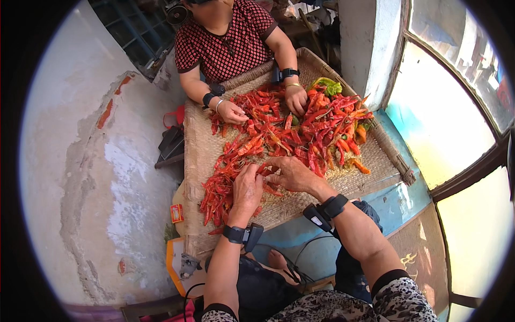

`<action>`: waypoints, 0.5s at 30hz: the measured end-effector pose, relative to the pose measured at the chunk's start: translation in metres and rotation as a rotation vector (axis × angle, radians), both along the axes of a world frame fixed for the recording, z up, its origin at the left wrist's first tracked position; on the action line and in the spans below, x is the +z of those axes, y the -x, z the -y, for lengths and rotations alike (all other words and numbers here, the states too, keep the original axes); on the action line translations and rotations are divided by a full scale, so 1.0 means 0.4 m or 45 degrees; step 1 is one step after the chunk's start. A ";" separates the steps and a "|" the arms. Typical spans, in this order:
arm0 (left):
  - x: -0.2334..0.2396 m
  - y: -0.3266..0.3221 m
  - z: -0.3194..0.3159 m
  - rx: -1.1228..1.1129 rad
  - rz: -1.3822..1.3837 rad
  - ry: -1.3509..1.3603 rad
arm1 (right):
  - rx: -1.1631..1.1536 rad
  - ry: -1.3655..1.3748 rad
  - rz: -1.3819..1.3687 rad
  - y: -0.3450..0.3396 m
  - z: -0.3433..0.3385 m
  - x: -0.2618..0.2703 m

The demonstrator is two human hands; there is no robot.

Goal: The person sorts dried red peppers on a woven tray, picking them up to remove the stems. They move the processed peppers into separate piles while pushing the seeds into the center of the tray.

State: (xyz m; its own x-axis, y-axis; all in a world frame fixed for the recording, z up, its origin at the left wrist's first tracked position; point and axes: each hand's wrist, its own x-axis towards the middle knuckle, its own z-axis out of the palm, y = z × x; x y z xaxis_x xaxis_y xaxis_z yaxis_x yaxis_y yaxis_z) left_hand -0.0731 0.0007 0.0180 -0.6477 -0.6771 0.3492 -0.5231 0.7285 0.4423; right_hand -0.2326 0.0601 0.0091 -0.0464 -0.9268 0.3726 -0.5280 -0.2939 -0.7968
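My left hand (247,192) and my right hand (293,175) meet over the near part of a woven tray (277,217). Between their fingertips is a red chili pepper (264,170), partly covered by the fingers. Around and below my left hand lies a pile of dried red chili peppers (213,197). A larger heap of red and orange peppers (322,116) spreads across the far right of the tray. Pale yellow seeds (338,173) are scattered on the weave. Black bands with small devices sit on both my wrists.
Across the tray sits a person (225,44), both hands among the peppers. A yellowish-green pepper (329,85) tops the heap. A plastered wall (92,181) stands left; a framed window (438,116) is right. A small red-and-yellow box (176,213) lies beside the tray's left rim.
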 end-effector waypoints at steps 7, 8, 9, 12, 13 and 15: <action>-0.023 -0.049 -0.035 0.091 -0.185 -0.176 | 0.014 -0.043 -0.075 -0.038 0.018 0.016; -0.026 -0.058 -0.038 0.091 -0.167 -0.134 | -0.007 -0.064 -0.074 -0.032 0.012 0.018; -0.033 -0.071 -0.036 0.100 -0.149 -0.144 | -0.009 -0.071 -0.089 -0.031 0.015 0.023; -0.076 -0.081 -0.031 0.133 -0.146 -0.128 | -0.124 0.231 -0.003 0.000 0.032 -0.012; -0.076 -0.079 -0.032 0.123 -0.179 -0.184 | -0.150 0.066 0.113 0.025 0.022 0.015; -0.061 -0.081 -0.042 0.150 -0.188 -0.243 | -0.319 0.063 0.549 0.069 0.003 0.060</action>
State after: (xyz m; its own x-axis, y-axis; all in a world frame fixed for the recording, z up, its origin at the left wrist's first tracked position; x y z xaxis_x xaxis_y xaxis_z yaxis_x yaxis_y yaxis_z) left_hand -0.0407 0.0176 -0.0063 -0.5122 -0.8074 0.2928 -0.5189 0.5626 0.6436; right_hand -0.2600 0.0587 0.0333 -0.4250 -0.8492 0.3134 -0.2128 -0.2428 -0.9464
